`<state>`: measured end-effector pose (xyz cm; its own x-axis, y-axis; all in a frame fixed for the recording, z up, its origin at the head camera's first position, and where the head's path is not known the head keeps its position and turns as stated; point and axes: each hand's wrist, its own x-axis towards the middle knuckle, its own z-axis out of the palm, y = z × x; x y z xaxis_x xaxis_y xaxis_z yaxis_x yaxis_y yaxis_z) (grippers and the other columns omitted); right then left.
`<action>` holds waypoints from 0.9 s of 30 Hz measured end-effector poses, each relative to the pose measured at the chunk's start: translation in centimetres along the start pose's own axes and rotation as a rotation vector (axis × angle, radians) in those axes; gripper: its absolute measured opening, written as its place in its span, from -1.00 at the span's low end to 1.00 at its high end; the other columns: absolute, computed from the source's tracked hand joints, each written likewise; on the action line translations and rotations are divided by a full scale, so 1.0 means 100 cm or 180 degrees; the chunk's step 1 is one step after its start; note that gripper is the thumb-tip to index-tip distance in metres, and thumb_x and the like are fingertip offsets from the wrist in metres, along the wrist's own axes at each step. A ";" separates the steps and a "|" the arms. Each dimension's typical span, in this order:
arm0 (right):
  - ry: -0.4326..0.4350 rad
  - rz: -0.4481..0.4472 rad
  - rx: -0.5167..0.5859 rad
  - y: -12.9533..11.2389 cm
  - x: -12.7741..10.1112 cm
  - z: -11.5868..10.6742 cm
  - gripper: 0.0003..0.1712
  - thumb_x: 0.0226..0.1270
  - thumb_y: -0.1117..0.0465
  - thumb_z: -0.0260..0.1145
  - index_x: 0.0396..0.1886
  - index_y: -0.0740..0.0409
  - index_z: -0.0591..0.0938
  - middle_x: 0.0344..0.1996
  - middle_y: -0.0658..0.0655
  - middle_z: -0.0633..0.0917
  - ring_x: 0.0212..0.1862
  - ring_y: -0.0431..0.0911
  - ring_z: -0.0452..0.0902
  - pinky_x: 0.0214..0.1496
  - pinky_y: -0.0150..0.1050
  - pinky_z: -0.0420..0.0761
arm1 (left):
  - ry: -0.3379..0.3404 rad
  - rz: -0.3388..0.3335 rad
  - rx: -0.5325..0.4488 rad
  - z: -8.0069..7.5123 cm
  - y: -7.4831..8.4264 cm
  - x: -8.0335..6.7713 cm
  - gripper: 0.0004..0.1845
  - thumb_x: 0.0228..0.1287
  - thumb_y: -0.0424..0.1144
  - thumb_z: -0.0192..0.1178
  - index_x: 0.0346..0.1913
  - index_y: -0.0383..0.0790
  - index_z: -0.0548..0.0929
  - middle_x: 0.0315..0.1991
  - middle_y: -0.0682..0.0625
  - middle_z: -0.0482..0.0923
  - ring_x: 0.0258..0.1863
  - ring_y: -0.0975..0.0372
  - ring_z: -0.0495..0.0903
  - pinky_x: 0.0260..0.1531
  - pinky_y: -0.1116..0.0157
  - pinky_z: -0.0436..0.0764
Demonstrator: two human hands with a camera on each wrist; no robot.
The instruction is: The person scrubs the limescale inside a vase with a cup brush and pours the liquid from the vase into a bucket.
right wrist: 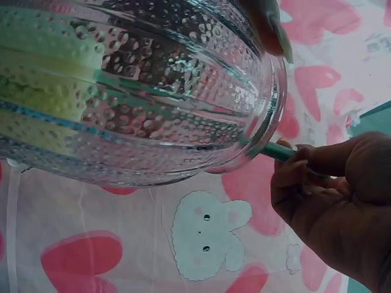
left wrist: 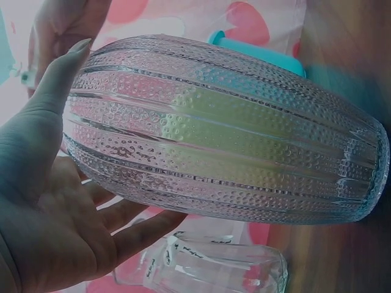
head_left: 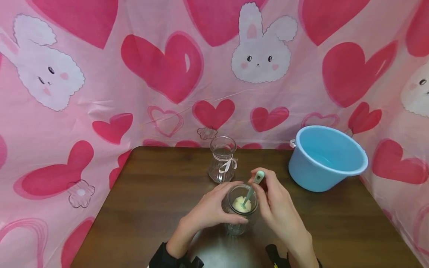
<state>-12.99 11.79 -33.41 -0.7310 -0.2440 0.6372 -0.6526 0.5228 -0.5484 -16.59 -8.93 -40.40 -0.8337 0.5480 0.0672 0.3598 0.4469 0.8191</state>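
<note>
A ribbed, dimpled glass vase (head_left: pixel 235 227) stands on the table in front of me. My left hand (head_left: pixel 212 209) holds it near the rim, thumb on the near side and fingers round the far side. Between thumb and fingertips, my right hand (head_left: pixel 279 208) pinches the green handle of a bottle brush (head_left: pixel 248 192). Its pale yellow, sponge-like head is down inside the vase, seen blurred through the glass in the left wrist view. The handle slants out over the rim, as the right wrist view also shows.
Just behind the hands stands a second glass vase (head_left: pixel 222 169) with a white bow round its neck. A light blue bucket (head_left: pixel 301 175) is at the back right of the dark wooden table (head_left: pixel 161 186). Pink cloth (head_left: pixel 100 93) with hearts and rabbits hangs behind.
</note>
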 end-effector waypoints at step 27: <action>0.2275 -0.0310 0.1971 -0.001 0.032 -0.078 -0.59 0.30 0.50 0.44 0.02 0.70 0.53 -0.29 0.34 0.80 -0.29 -0.02 0.79 -0.26 -0.37 0.70 | 0.0410 0.0045 -0.0062 0.013 -0.004 0.000 -0.10 -0.07 0.21 0.60 0.35 0.13 0.42 0.22 0.17 0.60 0.08 0.26 0.63 0.04 0.11 0.62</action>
<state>-13.68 17.34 -27.12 -0.5065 0.4010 0.7633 -0.8440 -0.0494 -0.5341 -16.20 -8.16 -41.51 -0.8759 0.4584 0.1505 0.3648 0.4252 0.8283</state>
